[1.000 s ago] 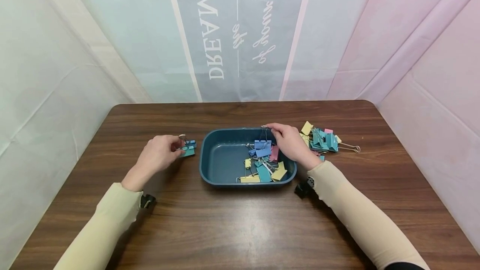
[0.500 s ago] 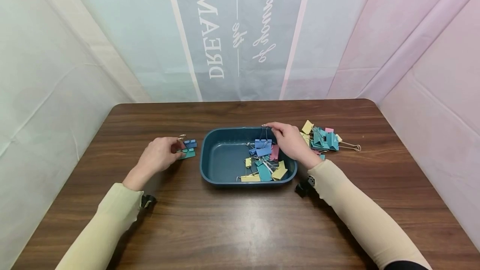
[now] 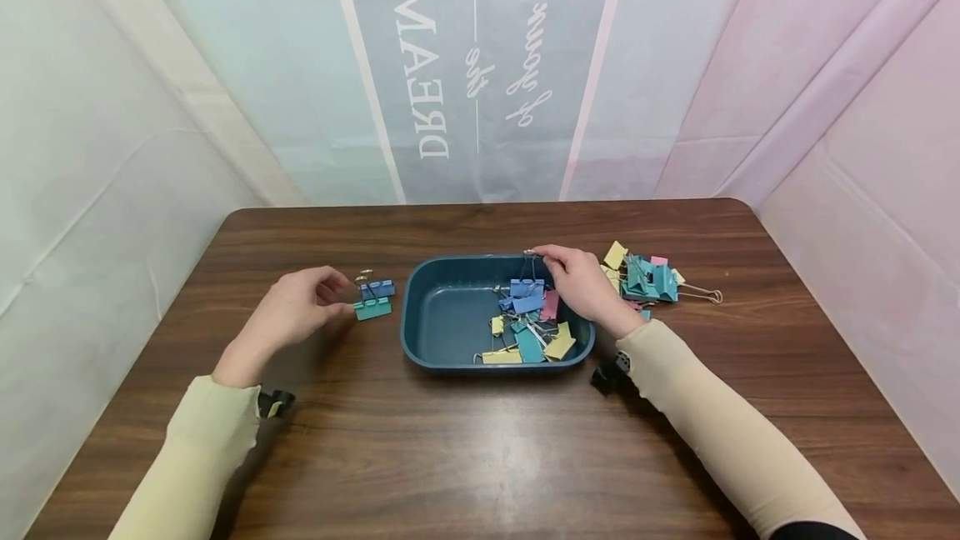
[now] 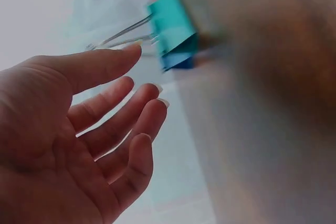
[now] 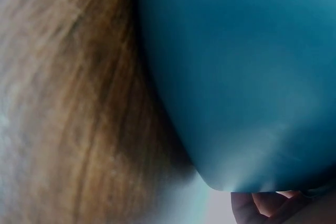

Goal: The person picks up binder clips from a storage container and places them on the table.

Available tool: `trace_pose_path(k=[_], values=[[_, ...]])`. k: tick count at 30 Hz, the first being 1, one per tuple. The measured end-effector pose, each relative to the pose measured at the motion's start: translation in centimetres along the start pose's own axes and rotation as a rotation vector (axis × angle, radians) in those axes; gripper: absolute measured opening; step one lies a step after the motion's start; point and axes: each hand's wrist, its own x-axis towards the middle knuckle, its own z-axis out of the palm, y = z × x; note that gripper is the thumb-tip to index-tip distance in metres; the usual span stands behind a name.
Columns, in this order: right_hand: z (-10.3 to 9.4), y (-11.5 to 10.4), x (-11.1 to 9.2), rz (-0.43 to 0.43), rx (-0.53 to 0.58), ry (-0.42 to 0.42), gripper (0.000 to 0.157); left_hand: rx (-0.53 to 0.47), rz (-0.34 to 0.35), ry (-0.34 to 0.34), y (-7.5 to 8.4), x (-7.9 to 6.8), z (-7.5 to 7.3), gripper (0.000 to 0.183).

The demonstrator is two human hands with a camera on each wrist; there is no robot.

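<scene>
Beside the tray's left end, a teal binder clip (image 3: 372,308) stands on the table in front of a blue binder clip (image 3: 378,288), wire handles raised. My left hand (image 3: 288,311) is just left of them. In the left wrist view, the same left hand (image 4: 100,119) has loosely bent fingers and holds nothing; the teal clip (image 4: 173,23) is beyond the thumb. My right hand (image 3: 583,286) reaches over the back right of the blue tray (image 3: 438,263), pinching the wire handles of a blue binder clip (image 3: 527,288). In the right wrist view, the tray wall (image 5: 241,77) hides most of this hand.
Inside the tray's right half lie several binder clips, among them a yellow clip (image 3: 558,342), a teal clip (image 3: 529,346) and a red clip (image 3: 549,305). A heap of mixed clips (image 3: 649,280) sits on the wooden table (image 3: 465,457) right of the tray. Fabric (image 3: 480,173) hangs behind.
My left hand has let go of the teal clip and drawn back to the left, leaving it standing by the blue one. The right hand and tray stay where they were.
</scene>
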Motion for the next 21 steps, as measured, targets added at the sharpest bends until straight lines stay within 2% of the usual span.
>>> trace_pose_path(k=[4,8,15,18,21], values=[[-0.1,-0.2,0.0,-0.002,0.002,0.005,0.035,-0.003,0.023,0.057,1.1,-0.5,-1.5,0.024],[-0.2,-0.2,0.1,0.004,-0.002,0.001,0.035,-0.049,0.103,0.077,2.7,-0.6,-1.8,0.017],[-0.2,-0.4,0.1,0.014,0.013,-0.006,0.035,-0.131,0.29,-0.01,5.9,-0.5,-0.2,0.015],[-0.1,-0.3,0.1,0.019,0.011,-0.01,0.035,-0.124,0.389,-0.049,7.1,-0.3,0.7,0.017],[-0.1,-0.2,0.1,0.023,0.007,-0.007,0.035,-0.104,0.459,-0.119,8.1,0.2,1.6,0.021]])
